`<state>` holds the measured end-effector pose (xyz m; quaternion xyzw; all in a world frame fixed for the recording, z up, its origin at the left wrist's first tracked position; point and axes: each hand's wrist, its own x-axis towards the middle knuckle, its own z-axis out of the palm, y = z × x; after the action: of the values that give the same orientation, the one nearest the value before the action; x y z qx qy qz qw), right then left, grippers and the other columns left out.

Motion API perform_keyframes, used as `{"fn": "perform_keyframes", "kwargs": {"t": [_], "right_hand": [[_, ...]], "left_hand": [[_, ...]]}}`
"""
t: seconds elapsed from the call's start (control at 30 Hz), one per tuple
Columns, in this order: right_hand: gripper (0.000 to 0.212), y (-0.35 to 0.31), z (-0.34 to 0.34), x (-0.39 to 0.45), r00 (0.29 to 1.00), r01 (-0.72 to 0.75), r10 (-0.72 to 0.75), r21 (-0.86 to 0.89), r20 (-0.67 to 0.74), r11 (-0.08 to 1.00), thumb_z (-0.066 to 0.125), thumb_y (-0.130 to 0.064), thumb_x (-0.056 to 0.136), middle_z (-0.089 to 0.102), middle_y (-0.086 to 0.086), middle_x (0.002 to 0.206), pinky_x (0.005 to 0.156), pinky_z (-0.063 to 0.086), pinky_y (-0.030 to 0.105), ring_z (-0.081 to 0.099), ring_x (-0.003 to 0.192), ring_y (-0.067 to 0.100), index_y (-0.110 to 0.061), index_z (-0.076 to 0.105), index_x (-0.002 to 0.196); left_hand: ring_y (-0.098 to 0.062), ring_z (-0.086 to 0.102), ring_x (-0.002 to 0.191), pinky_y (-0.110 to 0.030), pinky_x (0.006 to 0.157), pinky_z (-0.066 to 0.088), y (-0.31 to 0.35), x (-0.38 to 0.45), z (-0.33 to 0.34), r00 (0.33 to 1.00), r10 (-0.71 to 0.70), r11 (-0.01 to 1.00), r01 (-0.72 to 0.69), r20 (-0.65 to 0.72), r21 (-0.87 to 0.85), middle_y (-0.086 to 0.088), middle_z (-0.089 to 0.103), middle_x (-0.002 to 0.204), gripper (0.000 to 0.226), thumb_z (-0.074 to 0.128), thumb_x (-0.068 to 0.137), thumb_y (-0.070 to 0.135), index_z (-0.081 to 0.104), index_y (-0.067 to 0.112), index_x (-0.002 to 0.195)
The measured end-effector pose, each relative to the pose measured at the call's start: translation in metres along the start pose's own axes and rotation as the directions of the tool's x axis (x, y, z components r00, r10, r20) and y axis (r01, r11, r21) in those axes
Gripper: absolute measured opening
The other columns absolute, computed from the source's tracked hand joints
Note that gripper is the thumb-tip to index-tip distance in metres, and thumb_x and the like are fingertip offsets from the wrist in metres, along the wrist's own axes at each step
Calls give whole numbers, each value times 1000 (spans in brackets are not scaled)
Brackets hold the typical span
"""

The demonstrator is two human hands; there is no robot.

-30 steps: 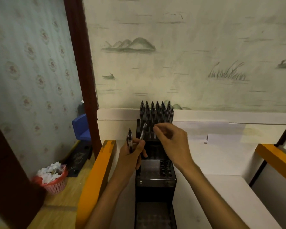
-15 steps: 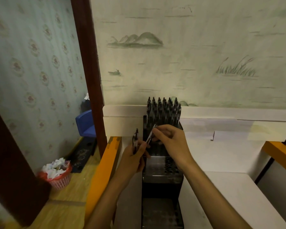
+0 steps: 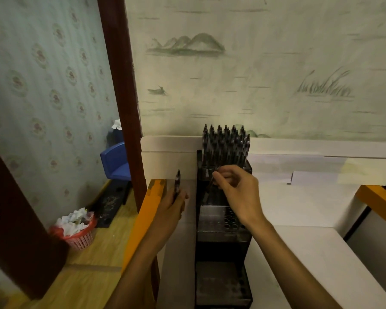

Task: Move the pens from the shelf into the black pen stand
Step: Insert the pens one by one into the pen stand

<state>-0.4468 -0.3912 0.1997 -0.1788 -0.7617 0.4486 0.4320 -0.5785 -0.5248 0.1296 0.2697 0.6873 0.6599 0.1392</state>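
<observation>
- The left hand (image 3: 172,202) has drawn away leftward from the black pen stand (image 3: 223,219), holding one pen (image 3: 177,182).
- The right hand (image 3: 236,192) now pinches the other pen (image 3: 210,186), lowering it over the stand.

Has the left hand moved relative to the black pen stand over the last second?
Yes. The left hand, gripping a pen, has shifted left, away from the black pen stand, toward the orange rail.

The black pen stand (image 3: 223,246) looks like plastic, faintly glossy on its perforated tiers. The white shelf (image 3: 299,206) appears smooth and matt, and crumpled paper fills a red plastic basket (image 3: 80,238).
</observation>
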Motion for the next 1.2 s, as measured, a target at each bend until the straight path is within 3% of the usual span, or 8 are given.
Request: {"fn": "perform_keyframes", "kwargs": {"t": [0.13,0.3,0.53,0.73,0.87,0.97,1.1,1.2], "right_hand": [[16,7,9,-6,999,38,-37,-68,24,997,73,-22,86,72,-9,88,75,54,14,68,79,0,-16,72,101],[18,13,16,-6,999,21,-18,-94,31,995,73,-22,87,71,-11,87,73,51,9,66,79,-1,-15,72,103],[17,14,19,-5,1000,28,-27,-112,5,993,73,-22,87,71,-12,87,72,49,6,66,80,-3,-15,72,102],[17,16,20,-5,998,63,-66,-161,-12,985,73,-23,86,69,-14,85,71,47,3,65,79,-5,-16,72,101],[18,20,20,-6,997,77,-80,-189,-7,979,72,-25,87,70,-13,87,73,50,6,66,79,-4,-17,72,103],[20,25,22,-9,997,82,-78,-219,26,972,71,-28,87,69,-14,89,74,50,6,65,82,-5,-17,72,104],[20,29,24,-12,996,91,-86,-228,29,969,71,-27,87,66,-16,88,73,48,3,63,88,-8,-16,72,105],[21,28,25,-11,994,107,-102,-250,34,962,71,-28,88,68,-14,90,74,48,4,63,85,-9,-16,72,105]], "left_hand": [[-8,50,50,-21,47,40,6,-3,-2,1000,5,1000,-4,-14,23,5,53,56,29,46,104,25,62,16,82],[-12,44,51,-22,47,35,13,-1,-5,999,-29,999,30,29,-21,7,49,54,29,43,105,26,57,17,81],[0,50,72,-21,65,39,15,-14,-7,997,22,999,-20,75,-25,15,54,83,15,44,102,44,52,42,89],[-7,49,52,-22,51,38,8,0,-6,998,-63,995,62,-6,-72,4,54,65,27,49,103,26,58,20,79],[-4,50,61,-21,57,39,11,-8,-4,998,-40,999,41,58,-17,10,56,71,23,46,104,32,58,20,87],[-10,50,53,-22,49,40,14,-5,-3,1000,-9,1000,8,-21,-26,2,55,64,25,46,104,25,60,18,84],[-12,49,52,-19,45,39,14,-2,-5,1000,-11,999,11,5,-37,4,54,60,25,47,101,33,59,21,83],[-4,50,58,-20,53,40,15,-11,-6,999,24,1000,-23,33,-9,10,55,68,22,44,105,35,57,30,88]]}}
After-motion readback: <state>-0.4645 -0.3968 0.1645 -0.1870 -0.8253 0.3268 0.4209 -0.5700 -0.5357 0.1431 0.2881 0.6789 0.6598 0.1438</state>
